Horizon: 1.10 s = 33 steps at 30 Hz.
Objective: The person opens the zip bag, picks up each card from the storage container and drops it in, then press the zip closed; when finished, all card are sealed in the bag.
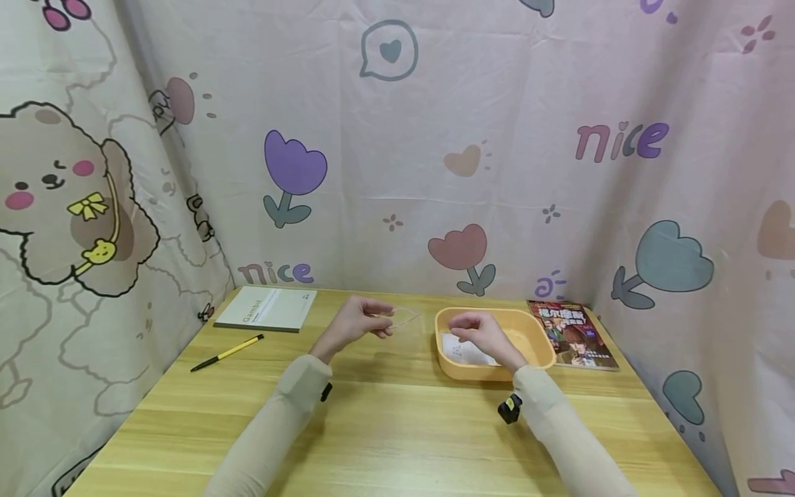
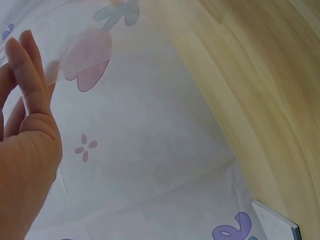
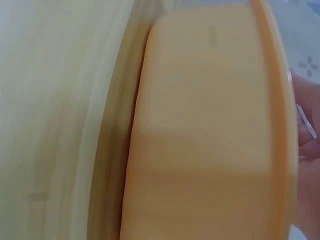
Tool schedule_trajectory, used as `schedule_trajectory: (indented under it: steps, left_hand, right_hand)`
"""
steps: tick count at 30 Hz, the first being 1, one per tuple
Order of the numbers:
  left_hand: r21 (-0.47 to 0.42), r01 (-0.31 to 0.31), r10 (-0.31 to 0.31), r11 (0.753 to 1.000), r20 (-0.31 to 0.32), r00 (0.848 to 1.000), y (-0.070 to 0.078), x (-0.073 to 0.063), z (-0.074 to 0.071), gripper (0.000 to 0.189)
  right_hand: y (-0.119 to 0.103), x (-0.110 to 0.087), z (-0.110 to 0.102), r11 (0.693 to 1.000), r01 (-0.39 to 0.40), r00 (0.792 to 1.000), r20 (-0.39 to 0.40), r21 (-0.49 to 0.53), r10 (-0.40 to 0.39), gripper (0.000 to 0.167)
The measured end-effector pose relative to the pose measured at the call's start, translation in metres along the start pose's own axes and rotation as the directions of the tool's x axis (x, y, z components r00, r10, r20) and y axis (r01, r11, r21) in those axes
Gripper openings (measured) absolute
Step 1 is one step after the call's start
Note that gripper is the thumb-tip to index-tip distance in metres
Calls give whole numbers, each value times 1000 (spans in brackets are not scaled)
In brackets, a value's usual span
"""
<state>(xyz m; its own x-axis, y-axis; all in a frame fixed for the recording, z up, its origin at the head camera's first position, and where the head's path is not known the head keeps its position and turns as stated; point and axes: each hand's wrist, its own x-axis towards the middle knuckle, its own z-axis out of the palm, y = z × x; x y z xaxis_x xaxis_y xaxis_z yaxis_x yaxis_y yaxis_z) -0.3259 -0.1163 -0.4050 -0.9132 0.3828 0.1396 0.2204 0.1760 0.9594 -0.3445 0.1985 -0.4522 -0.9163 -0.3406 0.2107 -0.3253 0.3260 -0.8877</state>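
Between the thumb and fingers of my left hand [image 1: 360, 321] is a thin, see-through plastic piece [image 1: 406, 319], pinched above the table. The left wrist view shows its clear film [image 2: 75, 60] beyond the fingertips; its full shape is hard to make out. My right hand [image 1: 487, 335] hovers over the orange plastic basin [image 1: 534, 331], its fingers loosely bent, with nothing visible in them. Beneath that hand a white printed card or packet [image 1: 462, 351] lies in the basin, partly covered by the hand. In the right wrist view the basin wall [image 3: 210, 110] hides much of the hand [image 3: 307, 165].
A grey-white notebook [image 1: 270, 308] lies at the back left of the wooden table [image 1: 397, 435], with a yellow and black pen [image 1: 226, 353] in front of it. To the basin's right is a colourful magazine [image 1: 574, 336]. A patterned curtain [image 1: 385, 138] hangs behind.
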Motion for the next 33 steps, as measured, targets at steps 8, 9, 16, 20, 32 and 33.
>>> schedule_trajectory:
  steps: [8, 9, 16, 20, 32, 33]
  left_hand:
    - [-11, 11, -11, 1000, 8, 1000, -1, 3, -1, 36]
    - [-12, 8, -8, 1000, 8, 1000, -1, 3, 0, 36]
    - [-7, 0, 0, 1000, 8, 1000, 2, 3, 1, 35]
    - [-8, -7, 7, 1000, 12, 1000, 2, 3, 1, 35]
    - [-11, 0, 0, 1000, 12, 1000, 3, 2, -1, 34]
    - [-10, 0, 0, 1000, 13, 1000, 3, 2, -1, 34]
  right_hand:
    - [18, 3, -21, 981, -124, 992, 8, -152, 127, 29]
    - [19, 4, -24, 977, -127, 991, 22, -171, 132, 30]
    - [25, 8, -33, 956, -83, 981, 144, -282, 127, 42]
    - [29, 9, -33, 938, -137, 969, 155, -319, 194, 52]
    - [33, 8, -24, 924, -270, 948, 91, -272, 304, 58]
    - [33, 8, -23, 923, -281, 947, 81, -262, 311, 58]
